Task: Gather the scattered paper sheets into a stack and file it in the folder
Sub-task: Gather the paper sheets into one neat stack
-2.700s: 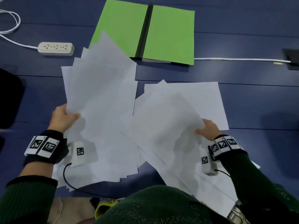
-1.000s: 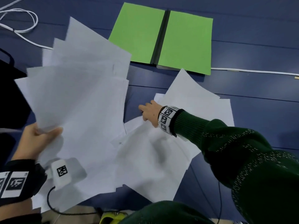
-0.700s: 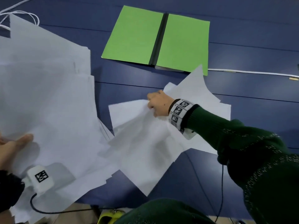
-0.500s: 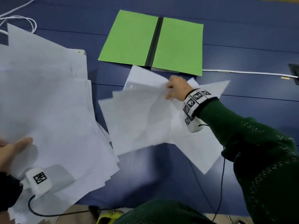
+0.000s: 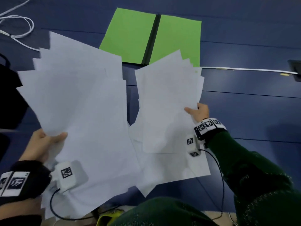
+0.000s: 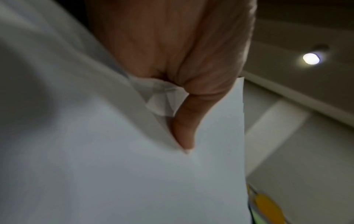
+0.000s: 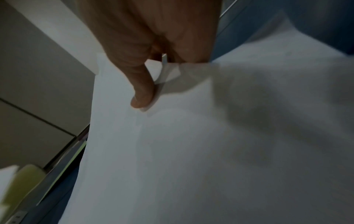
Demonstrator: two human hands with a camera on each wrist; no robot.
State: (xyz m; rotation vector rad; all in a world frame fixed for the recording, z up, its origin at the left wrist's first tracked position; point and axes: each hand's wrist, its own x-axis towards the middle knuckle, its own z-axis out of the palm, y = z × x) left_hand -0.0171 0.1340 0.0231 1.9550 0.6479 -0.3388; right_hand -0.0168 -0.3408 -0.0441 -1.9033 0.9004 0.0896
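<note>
My left hand (image 5: 44,141) pinches the left edge of a fanned bundle of white sheets (image 5: 78,101), lifted off the blue table; its thumb (image 6: 184,130) lies on top of the paper (image 6: 114,174). My right hand (image 5: 197,111) pinches the right edge of a second, smaller bundle of sheets (image 5: 166,98), thumb (image 7: 142,94) on the top sheet (image 7: 191,151). The two bundles sit side by side with a narrow gap between them. The green folder (image 5: 130,35) lies open and flat at the far middle, its near right corner covered by the right bundle.
A white cable (image 5: 244,69) runs right from the folder to a dark socket (image 5: 295,70). Another white cable (image 5: 17,30) loops at far left. A black object (image 5: 9,98) sits at the left edge. Blue table (image 5: 252,103) lies bare at right.
My right hand gathered the loose sheets, lifted them and swung right, now holding them by their right edge. The left bundle moved back toward the centre.
</note>
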